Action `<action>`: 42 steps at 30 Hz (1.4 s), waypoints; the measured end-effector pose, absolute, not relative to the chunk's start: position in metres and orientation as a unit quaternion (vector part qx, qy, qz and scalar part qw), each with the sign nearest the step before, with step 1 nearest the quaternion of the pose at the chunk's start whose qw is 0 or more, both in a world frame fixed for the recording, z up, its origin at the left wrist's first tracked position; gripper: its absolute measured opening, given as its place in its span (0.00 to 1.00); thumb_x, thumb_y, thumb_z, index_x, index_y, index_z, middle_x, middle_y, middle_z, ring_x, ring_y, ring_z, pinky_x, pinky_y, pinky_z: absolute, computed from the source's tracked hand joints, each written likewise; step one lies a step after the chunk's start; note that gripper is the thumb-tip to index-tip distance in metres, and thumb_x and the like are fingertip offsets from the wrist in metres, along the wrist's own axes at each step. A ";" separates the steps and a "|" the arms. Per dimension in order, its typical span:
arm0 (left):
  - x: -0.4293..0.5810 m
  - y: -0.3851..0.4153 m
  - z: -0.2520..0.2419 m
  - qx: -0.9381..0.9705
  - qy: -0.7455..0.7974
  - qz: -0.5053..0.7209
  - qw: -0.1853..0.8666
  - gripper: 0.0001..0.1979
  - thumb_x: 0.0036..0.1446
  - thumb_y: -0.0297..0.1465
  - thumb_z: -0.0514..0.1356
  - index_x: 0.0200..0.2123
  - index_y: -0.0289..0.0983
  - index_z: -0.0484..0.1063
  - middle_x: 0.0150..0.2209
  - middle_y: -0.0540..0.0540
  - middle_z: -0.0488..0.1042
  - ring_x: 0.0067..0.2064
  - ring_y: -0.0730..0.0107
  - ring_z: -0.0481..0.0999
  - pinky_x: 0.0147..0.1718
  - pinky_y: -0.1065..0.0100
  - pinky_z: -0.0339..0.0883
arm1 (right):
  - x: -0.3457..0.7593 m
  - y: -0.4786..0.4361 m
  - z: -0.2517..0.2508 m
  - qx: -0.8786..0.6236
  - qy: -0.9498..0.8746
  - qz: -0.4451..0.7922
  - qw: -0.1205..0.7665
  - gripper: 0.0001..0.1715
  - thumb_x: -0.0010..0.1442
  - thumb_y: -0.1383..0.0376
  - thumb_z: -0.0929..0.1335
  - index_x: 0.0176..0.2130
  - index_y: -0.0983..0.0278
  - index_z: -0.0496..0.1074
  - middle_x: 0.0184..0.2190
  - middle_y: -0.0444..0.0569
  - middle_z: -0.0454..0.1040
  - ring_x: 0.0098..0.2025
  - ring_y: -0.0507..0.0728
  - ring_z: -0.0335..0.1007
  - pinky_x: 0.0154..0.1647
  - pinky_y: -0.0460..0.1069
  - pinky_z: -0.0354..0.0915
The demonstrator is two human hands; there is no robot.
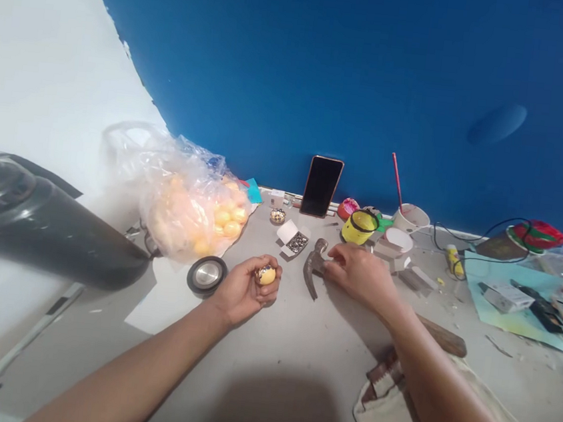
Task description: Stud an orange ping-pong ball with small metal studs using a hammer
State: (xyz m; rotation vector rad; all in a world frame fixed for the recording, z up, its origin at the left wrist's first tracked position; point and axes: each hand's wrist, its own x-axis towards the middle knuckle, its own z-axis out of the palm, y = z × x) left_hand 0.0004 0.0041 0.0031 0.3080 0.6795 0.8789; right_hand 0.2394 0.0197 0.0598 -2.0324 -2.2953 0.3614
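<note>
My left hand (246,288) is closed around a small yellow ball (266,276) with something glittery stuck on top, held just above the grey table (267,350). My right hand (361,273) lies over a claw hammer (314,268), fingers curled near its metal head; the wooden handle (442,335) runs back under my forearm. A small open white box of silvery beads (295,238) sits just behind both hands.
A clear plastic bag of yellow balls (186,201) lies at the left, a round metal lid (207,274) beside it. A phone (322,186) leans on the blue wall. Yellow cup (359,226), white cups, cables and tools crowd the right. A dark cylinder (44,219) juts in from the left.
</note>
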 end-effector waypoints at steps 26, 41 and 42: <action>0.002 0.005 0.001 0.172 0.317 0.388 0.848 0.05 0.58 0.30 0.62 0.33 0.34 0.74 0.32 0.44 0.74 0.21 0.77 0.64 0.19 0.74 0.52 | 0.170 0.082 0.056 -0.593 -0.801 0.072 -0.049 0.19 0.67 0.66 0.62 0.49 0.71 0.77 0.46 0.66 0.80 0.47 0.66 0.79 0.43 0.52 0.69; 0.008 0.000 0.012 0.259 0.336 0.468 0.775 0.17 0.53 0.23 0.68 0.48 0.33 0.78 0.45 0.37 0.78 0.42 0.61 0.81 0.39 0.65 0.74 | 0.190 0.092 0.036 -0.565 -0.735 0.316 0.201 0.07 0.50 0.69 0.66 0.30 0.65 0.75 0.26 0.43 0.77 0.28 0.51 0.68 0.28 0.44 0.58; 0.008 -0.001 0.012 0.281 0.344 0.469 0.763 0.17 0.54 0.25 0.69 0.48 0.34 0.77 0.45 0.38 0.78 0.41 0.61 0.81 0.37 0.65 0.74 | 0.190 0.092 0.036 -0.566 -0.734 0.320 0.195 0.07 0.50 0.69 0.66 0.31 0.65 0.76 0.27 0.43 0.77 0.28 0.51 0.68 0.28 0.44 0.58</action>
